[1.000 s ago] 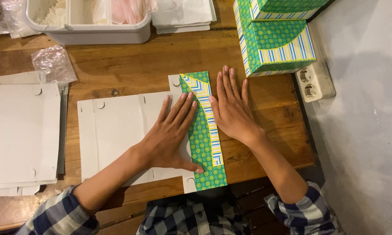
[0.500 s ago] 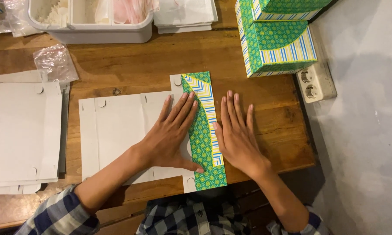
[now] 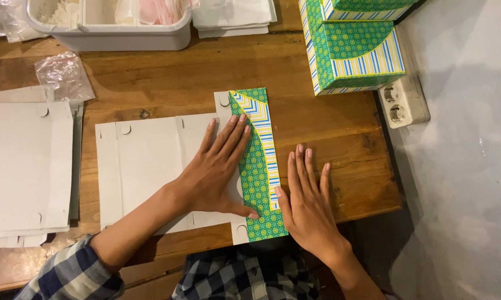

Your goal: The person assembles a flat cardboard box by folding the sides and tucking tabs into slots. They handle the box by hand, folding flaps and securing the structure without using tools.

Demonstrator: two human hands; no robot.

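Wooden planks, warm brown and knotted, make up the table [image 3: 328,128] that fills most of the frame; at the right a grey floor is seen, and a white double socket [image 3: 402,101] sits at the table's right edge. Across the centre a flat white cardboard box blank [image 3: 145,166] is laid out, and its right panel is folded over as a green patterned flap [image 3: 259,172] with yellow and blue stripes — running from the middle of the frame down to the table's lower edge. The left hand [image 3: 217,172] is pressed flat on the blank, fingers spread and thumb on the lower part of the flap, nothing grasped. The right hand [image 3: 306,205] is laid open, palm down, on the bare wood just beside the flap's right edge; whether the thumb touches it cannot be told. At the upper right, finished green boxes [image 3: 353,50] with the same stripes are stacked. A pile of white blanks [image 3: 25,166] lies at the left, a crumpled clear plastic bag [image 3: 64,75] above it, and a white plastic tub [image 3: 117,36] at the upper left — folded white sheets [image 3: 234,16] beside it.
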